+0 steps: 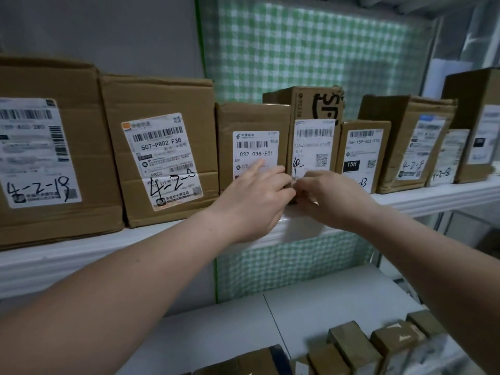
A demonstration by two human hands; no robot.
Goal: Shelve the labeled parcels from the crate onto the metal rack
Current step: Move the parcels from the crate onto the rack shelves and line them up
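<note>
Left hand [254,197] and right hand [334,197], fingers [280,182] curled, pinch the tall parcel [304,104] at centre frame; a skewed shove could topple it.

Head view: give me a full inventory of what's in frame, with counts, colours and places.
boxes: eight, brown with white labels, in a row on the upper shelf
upper shelf: one, white, across mid-frame
lower shelf: one, white, below
lower parcels: several, brown, blurred, bottom edge right of centre
sheet: one, green-white check, behind the rack
wall: grey, upper left
left hand: index finger on the label of the third box
right hand: fingers curled at the lower front of the fourth box; grip unclear
</note>
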